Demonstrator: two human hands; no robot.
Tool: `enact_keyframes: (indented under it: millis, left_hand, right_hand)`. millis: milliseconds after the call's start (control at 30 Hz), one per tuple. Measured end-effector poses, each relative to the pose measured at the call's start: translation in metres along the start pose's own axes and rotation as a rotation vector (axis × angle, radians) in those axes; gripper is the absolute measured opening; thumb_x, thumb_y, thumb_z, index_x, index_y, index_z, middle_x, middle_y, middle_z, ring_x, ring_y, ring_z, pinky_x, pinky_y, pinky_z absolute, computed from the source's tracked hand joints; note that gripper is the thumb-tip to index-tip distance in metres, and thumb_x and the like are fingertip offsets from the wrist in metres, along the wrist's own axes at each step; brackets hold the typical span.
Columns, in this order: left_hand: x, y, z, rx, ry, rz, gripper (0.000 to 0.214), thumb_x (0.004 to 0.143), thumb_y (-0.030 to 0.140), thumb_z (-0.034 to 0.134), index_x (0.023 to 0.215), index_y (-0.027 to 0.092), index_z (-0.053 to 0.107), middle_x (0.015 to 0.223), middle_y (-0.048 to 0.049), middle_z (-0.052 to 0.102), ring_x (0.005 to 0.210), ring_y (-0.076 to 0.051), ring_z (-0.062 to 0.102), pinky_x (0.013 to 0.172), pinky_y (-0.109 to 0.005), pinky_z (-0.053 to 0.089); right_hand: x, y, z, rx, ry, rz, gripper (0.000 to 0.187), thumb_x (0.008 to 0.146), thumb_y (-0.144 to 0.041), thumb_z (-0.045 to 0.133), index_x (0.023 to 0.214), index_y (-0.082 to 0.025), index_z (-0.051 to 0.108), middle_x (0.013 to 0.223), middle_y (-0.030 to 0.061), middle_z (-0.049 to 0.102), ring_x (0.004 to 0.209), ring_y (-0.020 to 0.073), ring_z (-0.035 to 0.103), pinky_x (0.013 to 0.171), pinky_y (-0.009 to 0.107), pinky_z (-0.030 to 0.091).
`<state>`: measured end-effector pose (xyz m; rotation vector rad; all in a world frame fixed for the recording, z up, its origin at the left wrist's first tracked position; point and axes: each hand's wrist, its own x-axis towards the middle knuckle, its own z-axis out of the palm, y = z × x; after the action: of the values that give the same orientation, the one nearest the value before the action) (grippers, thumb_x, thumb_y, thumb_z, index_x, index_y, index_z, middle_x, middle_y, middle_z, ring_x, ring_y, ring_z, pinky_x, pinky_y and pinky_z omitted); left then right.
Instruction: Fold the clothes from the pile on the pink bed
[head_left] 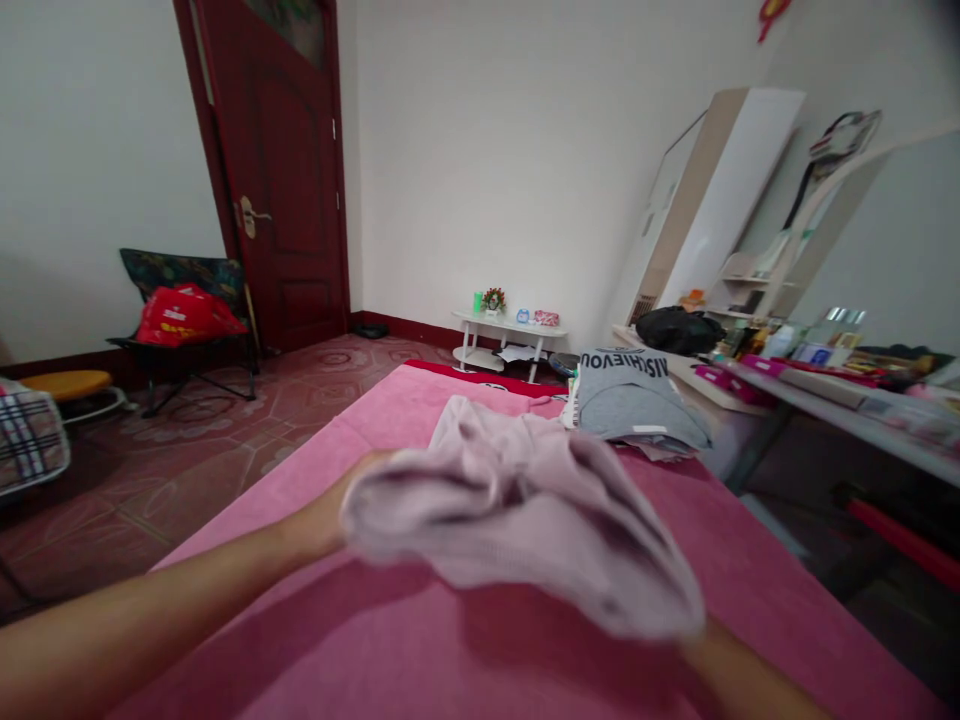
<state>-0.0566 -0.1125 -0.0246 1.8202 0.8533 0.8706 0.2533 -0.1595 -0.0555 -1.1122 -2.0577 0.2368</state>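
Observation:
A pale pinkish-grey garment [517, 510] is bunched up above the pink bedcover [315, 640], blurred by motion. Its wide opening with a ribbed edge faces me, so its exact kind does not show. My left hand [341, 505] holds it at the left end, the fingers covered by cloth. At the lower right end the cloth is held up by my right hand, which is hidden behind it; only the forearm [739, 670] shows. Beyond the garment to the right lies a stack of folded clothes, topped by a grey shirt [626, 405] with dark lettering.
A dressing table [862, 425] crowded with bottles and boxes stands along the right, a black bag [679, 330] near it. At the far wall is a small white table [510, 325]. On the left are a folding chair [180, 345] with a red bag, and a yellow stool [67, 384].

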Motion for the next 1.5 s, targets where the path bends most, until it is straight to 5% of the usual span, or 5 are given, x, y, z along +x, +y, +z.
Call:
enact_keyframes:
  millis: [300,867,1133,1333,1500]
  left_hand:
    - [0.151,-0.073,0.015,0.585,0.470,-0.389,0.018,0.082,0.025,0.060,0.093,0.012,0.063,0.100,-0.0216,0.069,0.100,-0.036,0.064,0.084,-0.044,0.047]
    - [0.146,-0.085,0.008,0.890,0.575,-0.214,0.052,0.085,0.037,0.057,0.133,0.019,0.046,0.130,-0.0149,0.055,0.113,-0.029,0.058,0.090,-0.041,0.049]
    - [0.119,0.031,0.040,0.776,0.426,0.424,0.045,0.094,0.038,0.043,0.137,0.024,0.045,0.151,-0.0083,0.032,0.139,-0.027,0.031,0.112,-0.047,0.030]
    - [0.157,-0.055,0.051,0.920,-0.144,0.036,0.052,0.098,0.046,0.025,0.144,0.026,0.038,0.154,-0.0086,0.029,0.142,-0.029,0.023,0.113,-0.054,0.016]
    - [0.177,-0.082,0.043,0.880,-0.225,-0.013,0.058,0.096,0.056,0.021,0.145,0.029,0.036,0.155,-0.0060,0.026,0.143,-0.027,0.022,0.115,-0.051,0.013]
  right_hand:
    - [0.081,0.113,0.034,-0.335,0.193,0.792,0.045,0.084,-0.035,0.052,0.123,-0.012,0.055,0.108,0.0173,0.068,0.099,0.0300,0.065,0.082,0.038,0.048]
    - [0.077,0.135,0.029,-0.271,0.255,0.664,0.050,0.078,-0.037,0.057,0.123,-0.016,0.054,0.111,0.0123,0.067,0.095,0.0247,0.065,0.081,0.035,0.049]
    - [0.111,-0.003,-0.016,-0.251,0.531,0.033,0.053,0.089,-0.033,0.048,0.140,-0.023,0.041,0.147,0.0056,0.041,0.137,0.0238,0.034,0.113,0.050,0.025]
    - [0.099,0.075,0.057,-0.179,-0.292,0.254,0.059,0.095,-0.046,0.030,0.148,-0.020,0.029,0.155,0.0076,0.026,0.144,0.0237,0.019,0.116,0.049,0.019]
    - [0.101,0.119,0.071,-0.087,-0.226,0.286,0.060,0.093,-0.051,0.035,0.143,-0.019,0.039,0.150,0.0078,0.037,0.140,0.0222,0.029,0.116,0.044,0.020]
